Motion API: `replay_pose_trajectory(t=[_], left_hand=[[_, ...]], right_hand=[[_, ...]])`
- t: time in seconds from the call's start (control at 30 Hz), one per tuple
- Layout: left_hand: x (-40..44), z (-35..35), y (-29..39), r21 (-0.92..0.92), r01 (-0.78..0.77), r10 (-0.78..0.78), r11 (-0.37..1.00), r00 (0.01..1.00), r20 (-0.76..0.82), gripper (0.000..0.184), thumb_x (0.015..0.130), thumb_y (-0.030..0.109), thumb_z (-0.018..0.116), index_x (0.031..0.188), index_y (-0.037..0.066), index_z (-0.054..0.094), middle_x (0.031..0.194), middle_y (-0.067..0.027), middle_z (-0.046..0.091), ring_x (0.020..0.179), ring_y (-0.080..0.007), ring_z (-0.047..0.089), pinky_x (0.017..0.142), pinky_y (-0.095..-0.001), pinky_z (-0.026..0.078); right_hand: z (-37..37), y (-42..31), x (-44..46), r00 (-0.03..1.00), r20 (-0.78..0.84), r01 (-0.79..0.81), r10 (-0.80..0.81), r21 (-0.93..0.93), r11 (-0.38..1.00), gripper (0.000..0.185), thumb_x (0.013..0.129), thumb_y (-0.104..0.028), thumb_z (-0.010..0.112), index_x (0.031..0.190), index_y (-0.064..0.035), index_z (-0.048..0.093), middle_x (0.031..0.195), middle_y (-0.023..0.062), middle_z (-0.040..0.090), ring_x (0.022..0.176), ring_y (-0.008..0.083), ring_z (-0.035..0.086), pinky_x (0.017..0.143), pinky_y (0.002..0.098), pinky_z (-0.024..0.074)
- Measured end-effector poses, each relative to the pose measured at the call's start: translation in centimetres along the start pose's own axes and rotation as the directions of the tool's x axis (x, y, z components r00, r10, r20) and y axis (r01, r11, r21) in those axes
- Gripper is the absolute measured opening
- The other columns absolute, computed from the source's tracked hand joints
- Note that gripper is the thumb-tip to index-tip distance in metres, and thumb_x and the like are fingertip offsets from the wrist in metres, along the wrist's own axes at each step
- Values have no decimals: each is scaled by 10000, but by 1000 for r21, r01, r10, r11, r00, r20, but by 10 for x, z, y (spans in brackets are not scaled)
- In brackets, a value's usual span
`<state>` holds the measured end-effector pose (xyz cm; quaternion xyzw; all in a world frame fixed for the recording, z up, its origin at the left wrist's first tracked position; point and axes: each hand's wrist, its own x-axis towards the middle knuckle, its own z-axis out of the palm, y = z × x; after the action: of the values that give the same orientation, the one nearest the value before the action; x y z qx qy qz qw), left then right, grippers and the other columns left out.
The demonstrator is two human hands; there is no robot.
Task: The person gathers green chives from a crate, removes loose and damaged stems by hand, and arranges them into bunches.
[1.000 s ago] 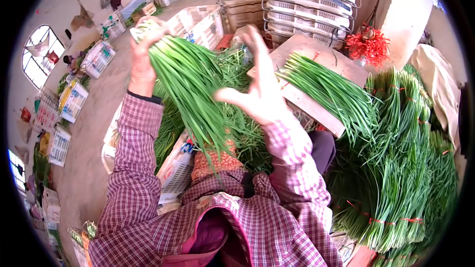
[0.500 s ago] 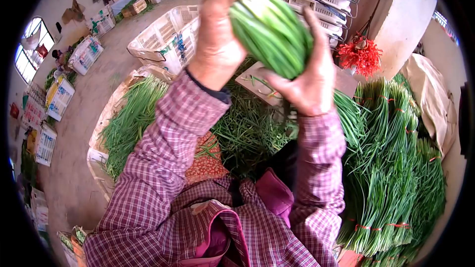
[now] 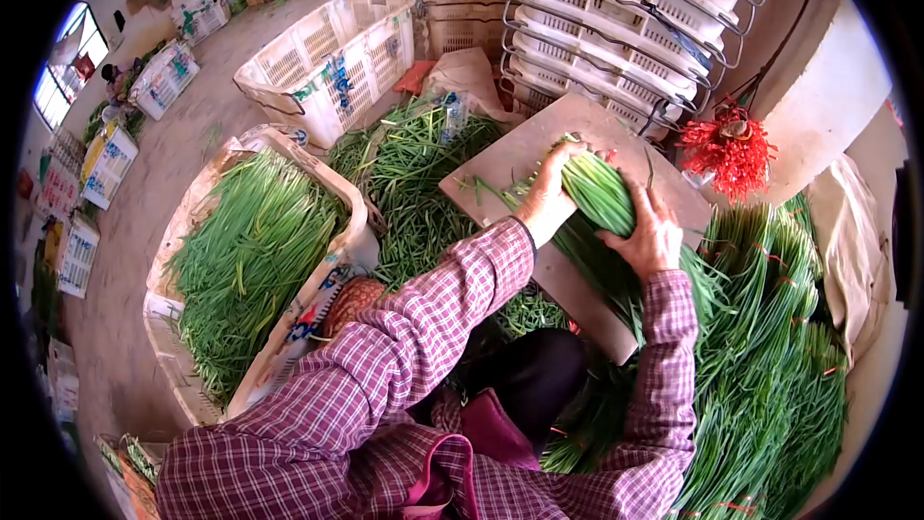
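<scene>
Over the brown board (image 3: 496,159) on my right side, both hands grip a bunch of long green stalks (image 3: 599,195). My left hand (image 3: 551,195) is wrapped round its pale end from the left. From the right, my right hand (image 3: 650,236) holds the bunch between thumb and fingers. The bunch's leaves trail down over the board toward its lower right edge. Other green stalks lie beneath it, partly hidden by my hands. Beside the board on the right stands a large pile of green bundles (image 3: 760,356) tied with red bands.
A white crate (image 3: 362,217) of loose greens is on my left. Cut greens (image 3: 414,193) cover the floor ahead. Beyond are another white crate (image 3: 332,58) and stacked crates (image 3: 597,29). Red ties (image 3: 729,149) hang by the pillar (image 3: 818,106). A person (image 3: 113,87) sits far left.
The bunch and both hands have come down from in front of me onto the board at the right. My right hand, open and apart one second ago, now grips the bunch.
</scene>
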<state>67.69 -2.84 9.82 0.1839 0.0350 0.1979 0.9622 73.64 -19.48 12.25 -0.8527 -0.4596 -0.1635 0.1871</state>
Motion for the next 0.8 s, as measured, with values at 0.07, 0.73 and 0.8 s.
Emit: replay_pose_trajectory(t=[0.07, 0.73, 0.8], left_hand=[[32, -41, 4, 54, 76, -73, 996, 996, -60, 167, 856, 186, 634, 961, 62, 601, 915, -71, 640, 882, -211, 641, 842, -371, 533], [34, -70, -13, 703, -546, 10, -456, 786, 618, 408, 928, 404, 491, 1190, 103, 570, 1245, -91, 552, 1295, -257, 386, 1121, -501, 191], [35, -82, -5, 778, -357, 273, -517, 793, 545, 427, 937, 408, 474, 1227, 101, 542, 1290, -107, 517, 1300, -265, 380, 1106, -531, 209]], right_hand=[[42, 9, 6, 994, 70, -88, 88, 1, 996, 965, 515, -393, 850, 1371, -247, 429, 1129, 95, 544, 1047, 308, 549, 909, 451, 426], [74, 10, -28, 995, -66, 45, -75, -383, 923, 939, 739, -788, 384, 1415, -136, 385, 1322, 137, 477, 1192, 313, 464, 1000, 469, 326], [72, 14, -31, 991, -97, 50, -97, -403, 914, 906, 763, -778, 362, 1422, -156, 382, 1336, 115, 472, 1205, 310, 460, 1002, 470, 321]])
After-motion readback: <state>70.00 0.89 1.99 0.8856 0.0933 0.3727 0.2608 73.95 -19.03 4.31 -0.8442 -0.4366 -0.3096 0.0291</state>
